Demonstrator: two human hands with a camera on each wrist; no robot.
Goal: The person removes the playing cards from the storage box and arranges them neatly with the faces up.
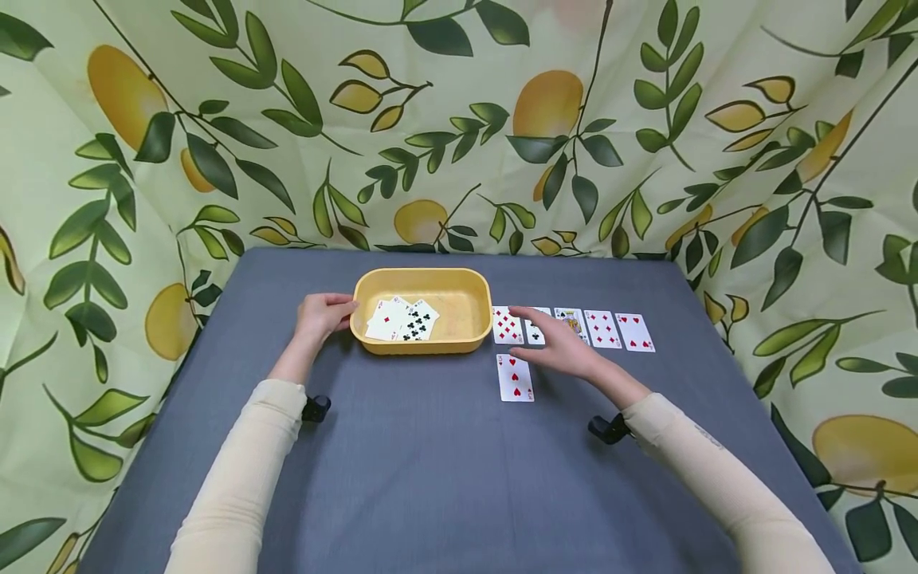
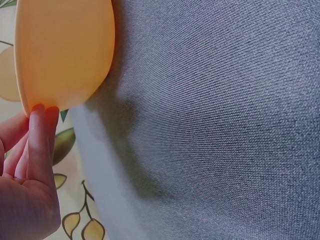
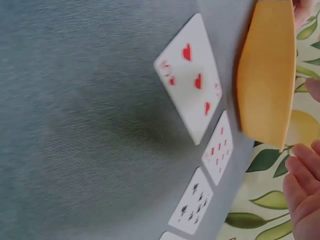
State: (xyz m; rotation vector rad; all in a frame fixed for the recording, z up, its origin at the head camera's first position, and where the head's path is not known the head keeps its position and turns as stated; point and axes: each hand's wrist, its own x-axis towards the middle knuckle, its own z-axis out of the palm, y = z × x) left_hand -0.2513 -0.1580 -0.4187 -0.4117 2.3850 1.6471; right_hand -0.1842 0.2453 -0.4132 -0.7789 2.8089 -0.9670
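A yellow plastic tray stands on the table, with several playing cards fanned in its left part. My left hand pinches the tray's left rim; in the left wrist view its fingertips meet the tray's edge. My right hand is spread, thumb apart from the fingers, over the cards just right of the tray. In the right wrist view its fingers appear close to the tray's end; whether they touch it I cannot tell. Below this hand a three of hearts lies face up.
To the right of the tray runs a row of face-up cards, among them a red diamond card, a heart card and a picture card partly behind the hand. A grey cloth covers the table. Leaf-and-fruit curtains surround it.
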